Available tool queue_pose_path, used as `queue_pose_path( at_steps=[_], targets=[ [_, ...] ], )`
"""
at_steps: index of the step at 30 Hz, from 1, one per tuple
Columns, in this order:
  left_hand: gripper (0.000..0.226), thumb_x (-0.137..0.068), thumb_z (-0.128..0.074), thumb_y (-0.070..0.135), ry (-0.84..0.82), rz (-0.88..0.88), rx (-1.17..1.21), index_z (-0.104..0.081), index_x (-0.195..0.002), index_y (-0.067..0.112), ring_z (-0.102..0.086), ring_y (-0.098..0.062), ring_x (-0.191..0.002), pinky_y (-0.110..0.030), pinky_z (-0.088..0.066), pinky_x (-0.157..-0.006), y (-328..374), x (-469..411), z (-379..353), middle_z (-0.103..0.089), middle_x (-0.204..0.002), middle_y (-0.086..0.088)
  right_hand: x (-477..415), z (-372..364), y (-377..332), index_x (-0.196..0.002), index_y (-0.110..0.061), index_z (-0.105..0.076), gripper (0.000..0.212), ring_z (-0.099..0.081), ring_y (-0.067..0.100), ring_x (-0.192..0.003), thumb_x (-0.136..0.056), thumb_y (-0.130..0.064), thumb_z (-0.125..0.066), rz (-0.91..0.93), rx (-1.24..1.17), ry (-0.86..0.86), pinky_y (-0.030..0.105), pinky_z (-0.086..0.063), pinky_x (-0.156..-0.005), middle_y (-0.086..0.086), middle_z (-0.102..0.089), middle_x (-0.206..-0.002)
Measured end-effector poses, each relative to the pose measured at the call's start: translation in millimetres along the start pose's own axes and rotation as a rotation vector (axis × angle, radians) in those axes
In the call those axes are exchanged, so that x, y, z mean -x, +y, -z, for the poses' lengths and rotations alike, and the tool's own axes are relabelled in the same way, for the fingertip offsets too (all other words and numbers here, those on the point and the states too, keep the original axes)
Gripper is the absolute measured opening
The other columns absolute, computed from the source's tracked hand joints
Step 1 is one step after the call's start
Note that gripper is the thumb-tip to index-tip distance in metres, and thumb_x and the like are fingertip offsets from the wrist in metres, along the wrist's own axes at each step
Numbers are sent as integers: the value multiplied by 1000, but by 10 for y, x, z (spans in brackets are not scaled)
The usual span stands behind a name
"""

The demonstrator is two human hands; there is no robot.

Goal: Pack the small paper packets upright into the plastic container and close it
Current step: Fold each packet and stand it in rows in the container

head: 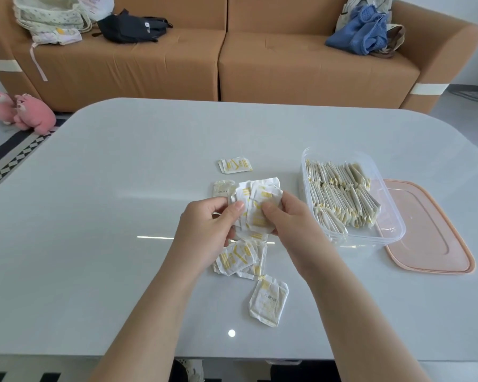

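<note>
Left grip (204, 230), right grip (290, 221) round packets (257, 194)

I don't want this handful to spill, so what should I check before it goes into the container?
1. Left hand and right hand grip the bundle: ok.
2. Bundle squared up: not ok, fanned.
3. Container open, lid off, at its right: ok.
4. Packed packets on edge: ok, though leaning.
5. Room for the bundle: cannot tell.
6. No loose packets left: not ok, several.
</note>
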State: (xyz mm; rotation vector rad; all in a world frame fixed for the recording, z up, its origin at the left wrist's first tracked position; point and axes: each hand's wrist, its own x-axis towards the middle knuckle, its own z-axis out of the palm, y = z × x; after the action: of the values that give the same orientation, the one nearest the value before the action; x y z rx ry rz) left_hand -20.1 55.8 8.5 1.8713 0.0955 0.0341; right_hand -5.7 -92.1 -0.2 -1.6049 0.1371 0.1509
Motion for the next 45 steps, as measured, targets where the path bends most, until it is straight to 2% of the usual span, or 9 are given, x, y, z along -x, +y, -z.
queue_pose_path(
  at_steps=[5,11,19,23,28,32,36,39,45],
  targets=[
    [32,-95,-56,23,-26,-13,28,-64,-72,2,-48,-8,-46,-13,-41,-48,10,2,-5,-55,-55,-4,12,-33,-15,-110,-8,-63,23,-68,26,-93,-101,-13,-43,-59,-45,-167,41,-54,-92,12,-70,-100],
    [31,-96,-55,30,13,28,100,-70,-82,8,-62,-14,-53,-31,-57,-64,-21,-21,-16,-63,-57,1,-6,-23,13,-108,-2,-64,21,-66,15,-81,-100,-10,-47,-67,-51,-103,38,-56,-87,10,-68,-92],
    [20,-94,-58,15,33,-63,-131,-72,-85,3,-66,-14,-56,-14,-50,-52,-82,-30,-28,-68,-69,-8,7,-106,74,-99,-7,-62,31,-64,34,-90,-91,-33,-47,51,326,-71,56,-50,-88,21,-66,-99],
    [25,-92,-60,17,133,-221,-343,-61,-73,1,-61,-29,-68,-39,-54,-63,-171,-68,-27,-55,-74,-10,-6,-81,102,-97,-10,-66,26,-61,25,-90,-90,-32,-57,143,491,-13,40,-50,-84,8,-68,-94],
    [18,-91,-62,15,185,-256,-472,-65,-74,8,-48,-17,-65,-33,-37,-61,-165,-92,-23,-48,-76,-1,-36,-81,104,-91,-16,-73,10,-47,7,-66,-88,-21,-65,268,615,100,16,-34,-60,-4,-59,-86],
    [25,-91,-58,16,120,-240,-475,-54,-69,5,-42,-21,-60,-34,-31,-56,-201,-141,-23,-49,-62,-6,-55,-100,128,-86,-9,-70,11,-44,8,-56,-87,-18,-65,232,571,78,17,-32,-54,7,-63,-76],
    [15,-91,-58,16,32,-155,-493,-59,-76,12,-47,-20,-62,-27,-33,-55,-235,-150,-30,-55,-65,0,-96,-82,188,-82,-12,-69,6,-44,4,-51,-85,-16,-66,161,574,39,14,-31,-50,-10,-53,-56],
    [9,-92,-57,15,-57,-57,-514,-64,-93,20,-55,-18,-72,-25,-37,-60,-275,-155,-38,-63,-79,2,-113,-117,265,-90,-12,-71,8,-52,12,-65,-84,-13,-65,98,625,-14,21,-39,-59,-6,-57,-64],
    [7,-90,-61,14,6,-89,-426,-66,-95,13,-61,-24,-75,-22,-41,-62,-231,-149,-13,-67,-79,-5,-123,-98,247,-89,-17,-71,7,-45,0,-48,-86,-15,-66,159,567,17,12,-34,-51,-10,-48,-54]
  ],
)
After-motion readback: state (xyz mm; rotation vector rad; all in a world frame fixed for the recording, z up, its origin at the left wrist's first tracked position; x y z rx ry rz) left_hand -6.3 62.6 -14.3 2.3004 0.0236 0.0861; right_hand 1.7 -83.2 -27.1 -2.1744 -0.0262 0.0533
